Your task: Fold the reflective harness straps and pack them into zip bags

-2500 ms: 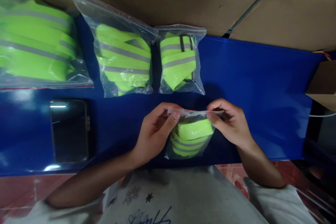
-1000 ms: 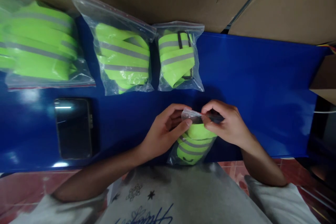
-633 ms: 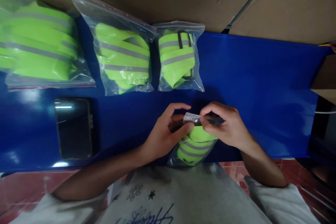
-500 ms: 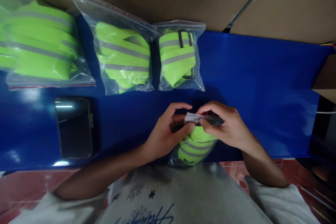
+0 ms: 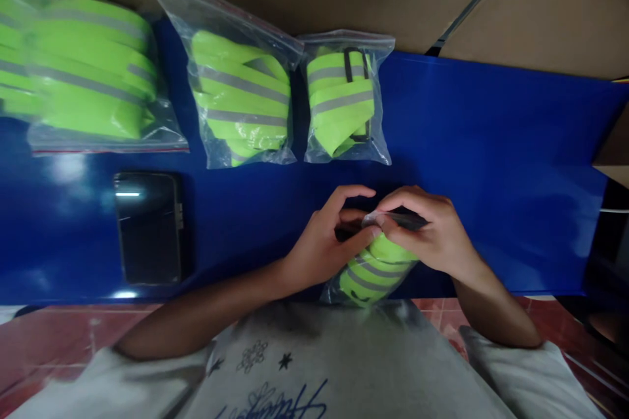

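A clear plastic bag (image 5: 378, 275) with a folded neon-green strap with grey stripes inside lies at the table's front edge, against the shirt. My left hand (image 5: 329, 242) pinches the left end of the bag's top edge between thumb and fingers, its index finger curved above. At the right part of that edge, my right hand (image 5: 430, 229) grips the plastic between thumb and index finger. The fingertips of both hands are close together, and they partly hide the bag's opening.
Behind my hands lie a small bag of green strap (image 5: 341, 101), a larger bag (image 5: 243, 101) and more bags (image 5: 91, 72) at the left. A black phone-like device (image 5: 149, 228) rests on the blue table (image 5: 491, 163). Cardboard (image 5: 540, 6) stands along the back.
The whole view has shifted slightly, so the table items appear a little higher and further right. My right thumb and fingers have moved closer to my left fingertips along the bag's top edge.
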The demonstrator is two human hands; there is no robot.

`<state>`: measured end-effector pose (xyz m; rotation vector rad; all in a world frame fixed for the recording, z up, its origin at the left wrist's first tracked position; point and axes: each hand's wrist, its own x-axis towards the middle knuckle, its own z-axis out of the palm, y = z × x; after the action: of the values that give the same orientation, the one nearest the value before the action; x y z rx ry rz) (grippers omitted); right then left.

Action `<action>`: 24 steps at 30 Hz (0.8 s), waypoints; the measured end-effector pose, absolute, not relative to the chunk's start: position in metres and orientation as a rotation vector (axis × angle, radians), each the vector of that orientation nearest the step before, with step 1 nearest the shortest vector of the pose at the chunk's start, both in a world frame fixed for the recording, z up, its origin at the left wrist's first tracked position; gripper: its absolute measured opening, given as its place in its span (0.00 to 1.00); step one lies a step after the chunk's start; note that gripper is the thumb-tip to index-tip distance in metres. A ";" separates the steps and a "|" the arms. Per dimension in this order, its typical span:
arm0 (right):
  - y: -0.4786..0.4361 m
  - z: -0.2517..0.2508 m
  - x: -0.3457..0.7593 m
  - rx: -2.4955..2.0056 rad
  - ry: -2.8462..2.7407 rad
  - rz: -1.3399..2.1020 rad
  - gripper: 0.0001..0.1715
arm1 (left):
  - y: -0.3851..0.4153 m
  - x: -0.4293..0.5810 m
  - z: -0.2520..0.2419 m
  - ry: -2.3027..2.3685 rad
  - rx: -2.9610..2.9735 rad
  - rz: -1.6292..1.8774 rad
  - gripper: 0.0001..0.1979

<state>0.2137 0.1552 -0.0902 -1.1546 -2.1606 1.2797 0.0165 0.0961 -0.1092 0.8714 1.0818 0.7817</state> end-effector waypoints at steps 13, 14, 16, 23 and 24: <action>0.152 -0.089 0.211 -1.197 -2.031 1.294 0.06 | 0.095 0.016 -0.113 1.010 0.902 0.811 0.22; 0.153 -0.088 0.212 -1.198 -2.028 1.288 0.06 | 0.095 0.015 -0.113 0.990 0.919 0.813 0.23; 0.155 -0.086 0.216 -1.220 -1.997 1.265 0.05 | 0.095 0.012 -0.111 0.949 0.956 0.802 0.26; 0.175 -0.094 0.251 -1.483 -1.633 1.098 0.10 | 0.100 0.001 -0.108 1.014 1.093 0.620 0.38; 0.179 -0.096 0.256 -1.505 -1.598 1.012 0.13 | 0.101 0.000 -0.108 1.031 1.089 0.647 0.34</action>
<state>0.2561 0.1792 -0.0959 -1.5050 -1.5983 1.0117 -0.0001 0.1011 -0.1083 1.0891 1.0310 0.6465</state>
